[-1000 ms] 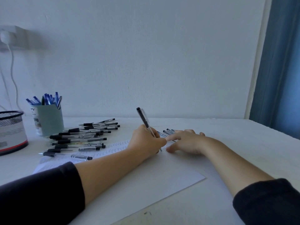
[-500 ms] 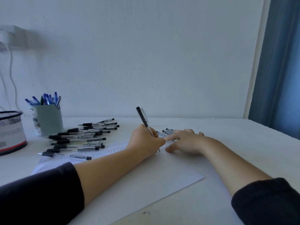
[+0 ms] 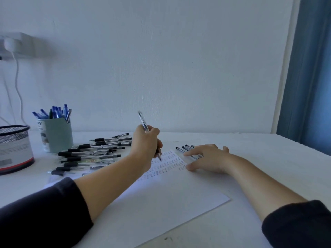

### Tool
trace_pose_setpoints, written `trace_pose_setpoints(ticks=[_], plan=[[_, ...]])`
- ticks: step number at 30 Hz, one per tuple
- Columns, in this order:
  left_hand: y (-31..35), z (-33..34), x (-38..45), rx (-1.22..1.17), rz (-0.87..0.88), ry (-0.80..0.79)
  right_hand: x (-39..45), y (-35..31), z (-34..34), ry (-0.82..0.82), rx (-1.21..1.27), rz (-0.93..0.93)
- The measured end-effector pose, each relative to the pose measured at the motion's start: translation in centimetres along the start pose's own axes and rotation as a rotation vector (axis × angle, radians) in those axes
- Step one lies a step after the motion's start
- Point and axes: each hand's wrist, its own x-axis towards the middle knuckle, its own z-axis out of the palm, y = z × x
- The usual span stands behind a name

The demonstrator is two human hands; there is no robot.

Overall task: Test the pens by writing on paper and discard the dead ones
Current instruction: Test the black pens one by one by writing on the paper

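My left hand (image 3: 146, 144) grips a black-tipped pen (image 3: 144, 123) and holds it lifted, its tip just above the scribbled rows on the white paper (image 3: 161, 199). My right hand (image 3: 206, 157) lies flat with spread fingers on the paper's far right corner. A few pens (image 3: 184, 148) lie partly under its fingertips. A pile of several black-capped pens (image 3: 93, 153) lies on the table to the left of my left hand.
A pale green cup (image 3: 55, 135) with several blue pens stands at the back left. A black mesh bin (image 3: 15, 149) sits at the far left edge. A charger and cable (image 3: 17, 77) hang on the wall. A blue curtain (image 3: 311, 77) hangs at the right.
My left hand has lifted off the paper with the pen and moved up and slightly left, uncovering the written rows. My right hand stays pressed on the paper.
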Motion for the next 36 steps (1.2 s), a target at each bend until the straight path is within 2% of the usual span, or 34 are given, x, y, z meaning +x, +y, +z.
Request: trace_pose_setpoints(ticks=[13, 19, 24, 27, 31, 33, 36], plan=[[0.2, -0.2, -0.4, 0.029, -0.002, -0.01, -0.4, -0.2, 0.1, 0.051, 0.003, 0.004], [-0.3, 0.0, 0.1, 0.081, 0.038, 0.057, -0.8, -1.0, -0.3, 0.136, -0.017, -0.037], [-0.7, 0.2, 0.5, 0.038, 0.006, 0.033, -0.7, -2.1, -0.3, 0.227, 0.189, -0.178], [-0.6, 0.6, 0.1, -0.097, -0.028, 0.019, -0.3, -2.7, 0.0, 0.256, 0.281, -0.26], [-0.5, 0.7, -0.1, -0.16, -0.06, -0.019, -0.3, -2.8, 0.0, 0.314, 0.174, -0.244], [-0.5, 0.6, -0.1, -0.138, -0.086, -0.04, -0.4, -2.5, -0.3, 0.387, 0.107, -0.158], [-0.4, 0.4, 0.1, -0.058, -0.128, -0.038, -0.4, -1.5, -0.6, 0.459, -0.12, -0.014]])
